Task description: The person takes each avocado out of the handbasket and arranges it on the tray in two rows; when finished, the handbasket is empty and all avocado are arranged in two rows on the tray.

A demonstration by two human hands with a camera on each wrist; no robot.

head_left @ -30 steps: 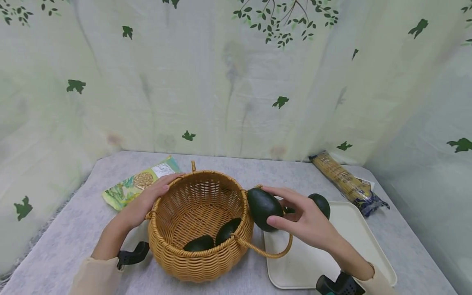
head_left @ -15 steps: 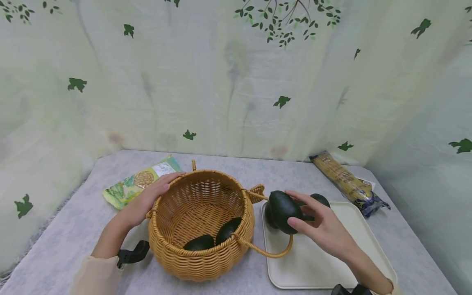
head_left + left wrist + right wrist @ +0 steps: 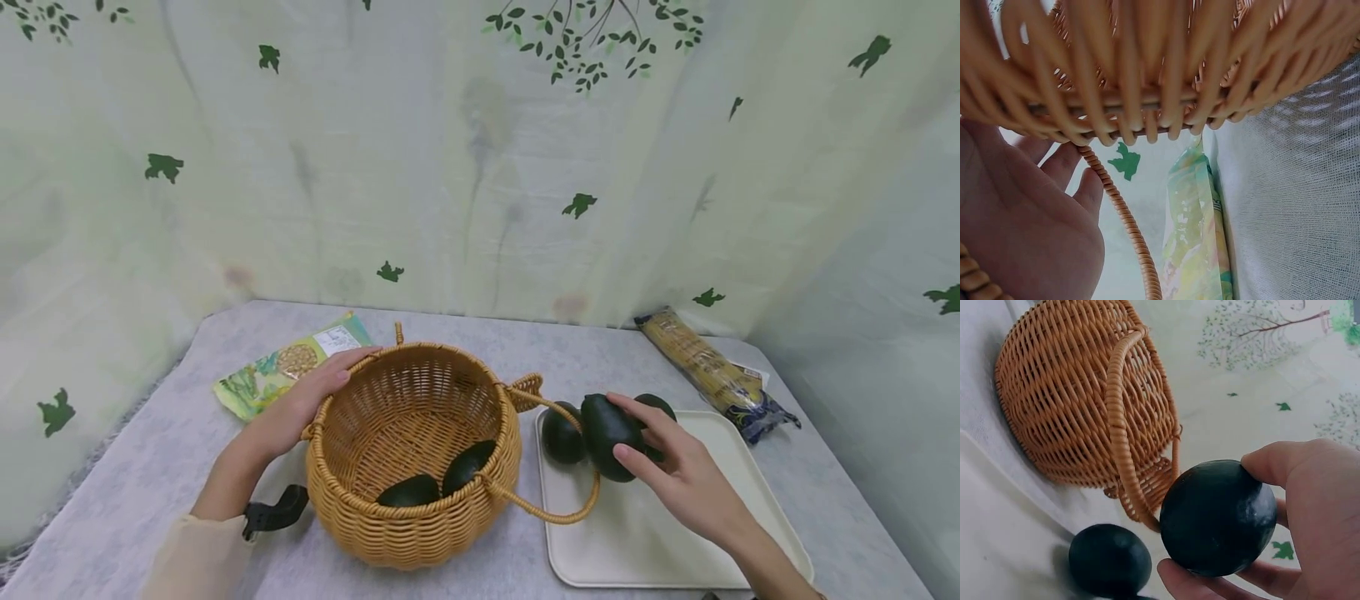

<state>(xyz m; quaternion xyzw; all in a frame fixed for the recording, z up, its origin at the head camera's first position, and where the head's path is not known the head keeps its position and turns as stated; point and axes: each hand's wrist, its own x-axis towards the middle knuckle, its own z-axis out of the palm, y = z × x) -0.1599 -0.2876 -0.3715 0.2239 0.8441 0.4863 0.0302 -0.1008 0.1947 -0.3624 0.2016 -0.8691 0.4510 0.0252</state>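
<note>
Right hand (image 3: 678,479) pinches an avocado (image 3: 609,439) between thumb and fingers, held over the tray (image 3: 675,554); step in hand looks like setting fruit down there. Left hand (image 3: 303,402) rests against the basket (image 3: 412,537) at its rim, fingers fairly straight, seemingly steadying it. Two avocados (image 3: 408,492) lie inside the basket. The handle (image 3: 562,517) loops out over the tray, just beside the held fruit; contact unclear. Next move likely calls for lowering clear of the handle and the neighbouring avocado (image 3: 561,437), then letting go gently.
</note>
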